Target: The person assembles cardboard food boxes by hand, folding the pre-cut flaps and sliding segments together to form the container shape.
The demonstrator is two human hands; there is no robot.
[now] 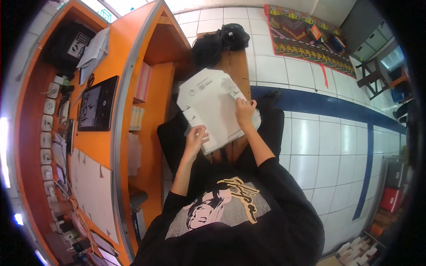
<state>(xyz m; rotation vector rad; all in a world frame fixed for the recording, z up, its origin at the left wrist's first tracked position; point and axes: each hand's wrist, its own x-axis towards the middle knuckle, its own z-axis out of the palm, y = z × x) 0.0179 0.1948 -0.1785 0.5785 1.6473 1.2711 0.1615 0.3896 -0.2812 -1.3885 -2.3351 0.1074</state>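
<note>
A white cardboard box blank (213, 106) with cut corners, small dark printed marks and creased side flaps rests over my lap and the wooden bench. It looks like more than one sheet, stacked. My right hand (245, 114) pinches the flap along its right side, which is raised a little. At the near left edge, my left hand (195, 140) grips the board with curled fingers; its thumb is partly hidden.
Left of me stands an orange counter (122, 44) holding a tablet (98, 105) and another white cardboard sheet (93, 190). Black bags (222, 42) sit on the bench's (237, 71) far end. A dark patterned mat (306, 40) lies on the tiled floor.
</note>
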